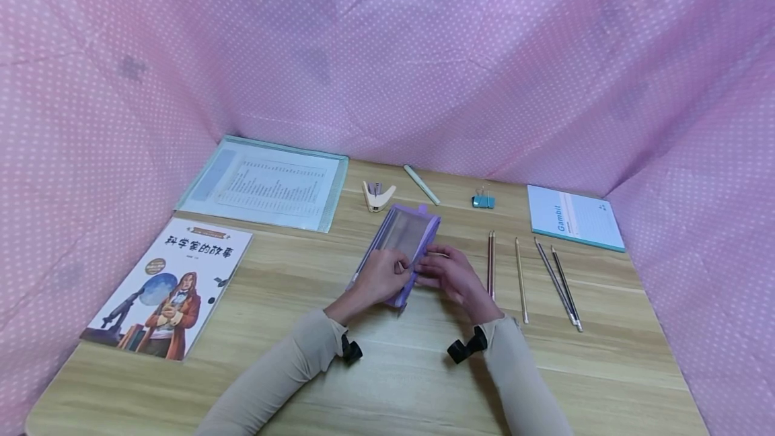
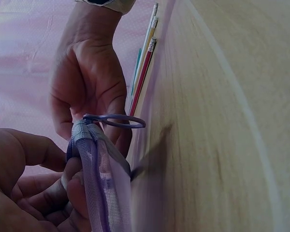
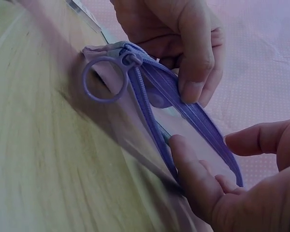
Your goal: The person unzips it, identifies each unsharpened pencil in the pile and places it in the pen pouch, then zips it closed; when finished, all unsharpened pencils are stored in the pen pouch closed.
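A purple mesh pencil case (image 1: 404,237) lies in the middle of the wooden table, its zip open. My left hand (image 1: 393,268) pinches one zip edge near the case's end; the right wrist view shows its thumb and fingers (image 3: 195,72) curled on the purple zip band (image 3: 203,121). My right hand (image 1: 431,269) holds the other edge, thumb (image 3: 191,169) lying along the zip track. A ring-shaped zip pull (image 3: 102,79) sits at the end of the case, with no finger on it. The same ring pull (image 2: 117,121) shows in the left wrist view, in front of my right palm (image 2: 89,82).
Several pencils (image 1: 521,278) lie to the right of my hands. Behind the case are a small stapler (image 1: 378,195), a pale pen (image 1: 421,184) and a blue binder clip (image 1: 483,201). A notebook (image 1: 572,217) lies far right, a clear folder (image 1: 266,182) and a book (image 1: 172,284) left.
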A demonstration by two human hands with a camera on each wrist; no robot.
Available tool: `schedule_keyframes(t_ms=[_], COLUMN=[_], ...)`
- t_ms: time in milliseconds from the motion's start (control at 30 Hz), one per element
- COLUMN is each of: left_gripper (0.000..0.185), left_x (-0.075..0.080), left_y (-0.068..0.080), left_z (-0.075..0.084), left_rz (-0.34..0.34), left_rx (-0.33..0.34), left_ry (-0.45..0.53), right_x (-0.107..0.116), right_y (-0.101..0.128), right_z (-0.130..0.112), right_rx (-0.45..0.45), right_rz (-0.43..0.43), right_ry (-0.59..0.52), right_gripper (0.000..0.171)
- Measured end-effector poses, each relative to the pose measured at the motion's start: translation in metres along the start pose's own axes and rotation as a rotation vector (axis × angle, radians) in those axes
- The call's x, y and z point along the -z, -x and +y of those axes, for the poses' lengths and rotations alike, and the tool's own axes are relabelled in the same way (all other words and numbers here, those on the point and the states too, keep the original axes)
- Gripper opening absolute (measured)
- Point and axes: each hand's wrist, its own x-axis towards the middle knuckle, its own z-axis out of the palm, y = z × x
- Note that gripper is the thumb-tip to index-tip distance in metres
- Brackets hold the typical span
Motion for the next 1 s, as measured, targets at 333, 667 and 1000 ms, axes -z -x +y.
schedule_keyframes(t_ms=[333,667,1000], left_gripper=[0.006,0.007,0.008], left_x=[0.001,0.002,0.002], left_y=[0.000,0.001,0.001], left_z=[0.001,0.003,0.002], left_rz=[-0.004,-0.008,-0.004], left_rx=[-0.006,0.007,-0.005], left_ry=[0.013,0.018,0.034], right_x=[0.010,0.030,0.045], right_y=[0.004,0.003,-0.010], right_z=[-0.005,-0.014,-0.020], right_rx=[0.023,0.035,0.032], right_rz=[0.041,0.117,0.177], right_ry=[0.040,0.076,0.049], right_gripper=[0.052,0.057,0.052])
